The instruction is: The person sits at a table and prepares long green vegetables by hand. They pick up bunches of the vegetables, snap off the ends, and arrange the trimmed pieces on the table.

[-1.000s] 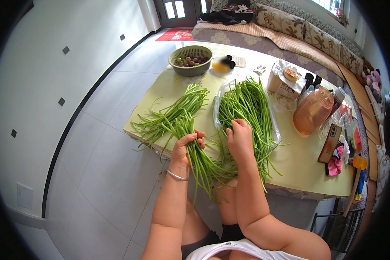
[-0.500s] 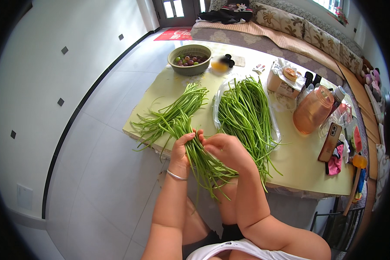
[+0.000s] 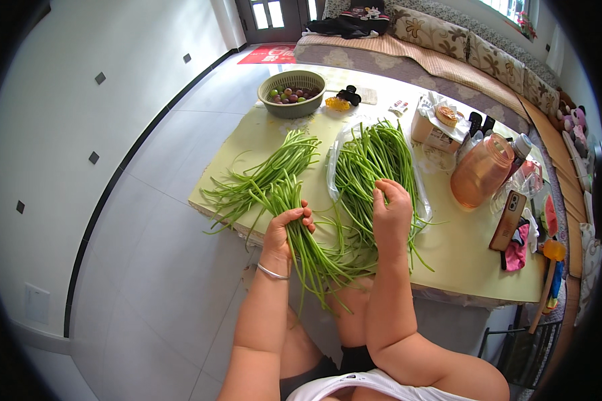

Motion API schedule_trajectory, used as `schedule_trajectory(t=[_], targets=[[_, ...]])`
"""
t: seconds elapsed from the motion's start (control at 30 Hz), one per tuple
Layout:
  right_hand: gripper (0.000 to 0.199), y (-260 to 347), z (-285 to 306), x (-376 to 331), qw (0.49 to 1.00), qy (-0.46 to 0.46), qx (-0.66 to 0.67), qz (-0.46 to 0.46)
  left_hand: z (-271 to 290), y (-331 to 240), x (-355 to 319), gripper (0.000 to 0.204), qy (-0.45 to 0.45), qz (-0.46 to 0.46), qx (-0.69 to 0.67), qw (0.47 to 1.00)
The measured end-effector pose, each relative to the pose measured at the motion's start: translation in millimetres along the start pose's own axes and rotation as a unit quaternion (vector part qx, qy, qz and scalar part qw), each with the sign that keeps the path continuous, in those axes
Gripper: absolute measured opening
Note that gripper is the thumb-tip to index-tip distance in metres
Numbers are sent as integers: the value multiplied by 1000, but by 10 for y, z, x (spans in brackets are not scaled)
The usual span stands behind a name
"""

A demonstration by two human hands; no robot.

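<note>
Your left hand (image 3: 286, 230) fingers clamp a bundle (image 3: 294, 220); right hand (image 3: 391, 210) fingers pinch stems (image 3: 371, 164). Loose ends below may slip floorward.

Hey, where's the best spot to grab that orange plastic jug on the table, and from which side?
Probably around its narrower upper body, reaching in from the near side. The orange jug stands upright with a phone leaning beside it and boxes behind, so the side nearest the right hand looks most open.

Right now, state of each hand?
Left hand: closed around a bunch of long green stalks.
Right hand: fingers pinching at the loose green stalk pile; grip unclear.
</note>
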State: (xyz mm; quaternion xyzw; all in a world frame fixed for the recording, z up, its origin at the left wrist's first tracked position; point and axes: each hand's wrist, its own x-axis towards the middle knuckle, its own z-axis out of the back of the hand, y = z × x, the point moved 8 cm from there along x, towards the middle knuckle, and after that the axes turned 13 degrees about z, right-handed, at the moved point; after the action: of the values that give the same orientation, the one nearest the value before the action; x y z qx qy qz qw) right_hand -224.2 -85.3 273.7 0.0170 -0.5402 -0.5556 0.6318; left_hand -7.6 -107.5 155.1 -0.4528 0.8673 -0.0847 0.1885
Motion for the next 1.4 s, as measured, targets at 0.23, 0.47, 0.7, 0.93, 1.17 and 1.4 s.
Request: schedule_trajectory(t=[0.23, 0.47, 0.7, 0.93, 1.17, 1.4], targets=[[12, 508, -30, -6, 972, 143, 184, 23, -225, 37, -19, 19, 3, 14, 1, 1000], [19, 794, -420, -270, 906, 367, 175, 118, -162, 34, -9, 18, 9, 13, -43, 999], [18, 261, -366, -135, 973, 139, 186, -21, -136, 21, 17, 20, 39, -26, -16, 999], [37, -499, -221, -106, 972, 102, -201, -64, -129, 31, -4, 21, 21, -10, -10, 1000], [44, -539, -257, -102, 972, 106, -200, -56, -39, 29, -1, 24, 3, -13, -10, 1000], [17, 106, 118, 75, 996, -37, 77, -3, -37, 10, -15, 27, 5, -20, -5, 1000]])
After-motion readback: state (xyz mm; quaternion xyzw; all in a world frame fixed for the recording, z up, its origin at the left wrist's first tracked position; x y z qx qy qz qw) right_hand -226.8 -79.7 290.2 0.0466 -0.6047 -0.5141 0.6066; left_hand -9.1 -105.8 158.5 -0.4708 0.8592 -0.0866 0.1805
